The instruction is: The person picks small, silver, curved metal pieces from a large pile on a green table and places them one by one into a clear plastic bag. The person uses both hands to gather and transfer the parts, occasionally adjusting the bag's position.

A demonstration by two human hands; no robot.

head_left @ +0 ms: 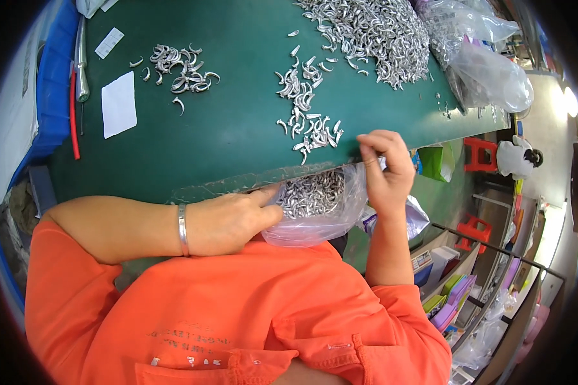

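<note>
A clear plastic bag (305, 233) full of small curved silvery metal pieces (313, 194) hangs open at the table's near edge, in front of my body. My left hand (234, 221), with a silver bangle on its wrist, grips the bag's left rim between thumb and fingers. My right hand (386, 168) is raised beside the bag's right side, fingers curled and thumb close to the index finger. What it pinches, if anything, I cannot make out. Just beyond the bag, a loose strip of the same metal pieces (316, 131) lies on the green table (225, 135).
A large heap of pieces (382, 38) lies at the back right, beside clear bags (488, 70). A smaller pile (181, 69) sits left, near a white paper (119, 104), a red rod (74, 115) and a blue bin (52, 96). Shelves (456, 295) and red stools (480, 154) stand right; a person (517, 158) sits beyond.
</note>
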